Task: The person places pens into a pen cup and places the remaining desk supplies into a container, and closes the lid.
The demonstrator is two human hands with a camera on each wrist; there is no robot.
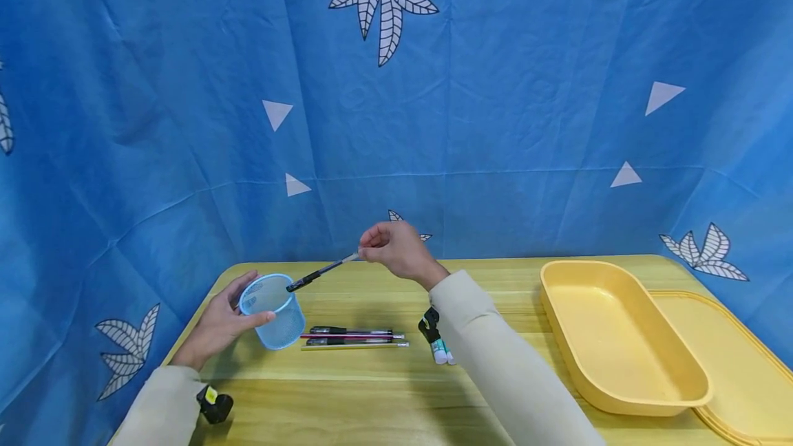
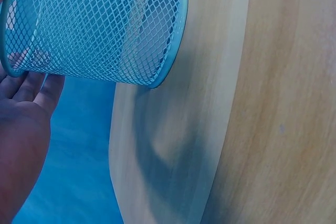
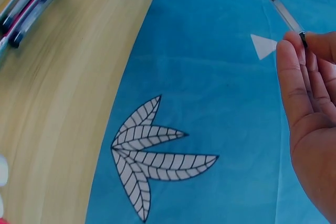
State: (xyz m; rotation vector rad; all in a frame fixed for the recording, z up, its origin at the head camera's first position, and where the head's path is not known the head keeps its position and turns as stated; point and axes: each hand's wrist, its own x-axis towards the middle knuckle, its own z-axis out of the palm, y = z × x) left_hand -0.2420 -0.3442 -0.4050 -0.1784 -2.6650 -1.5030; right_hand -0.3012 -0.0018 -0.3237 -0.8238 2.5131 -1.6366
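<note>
Fingers and thumb of the right hand (image 1: 399,251) close in a pinch on the tail of a pen (image 1: 328,269), which slants down with its dark end at the mouth of a cup (image 1: 281,329); whether it touches the rim I cannot tell. The left hand (image 1: 217,322) curves widely round the cup, thumb across its near side, fingers behind. The pen looks light and stiff, its smooth, clear barrel probably slippery; a hold nearer the middle should wobble less. The cup, round blue mesh between smooth rims, is likely light and apt to dent if squeezed, so the rim seems the firmest hold. Beside it on the wood-grained table (image 1: 297,401) lie slim, straight pens (image 1: 327,330) and a yellowish pencil (image 1: 347,347); rightward stands a smooth, round-cornered yellow tub (image 1: 573,370).
</note>
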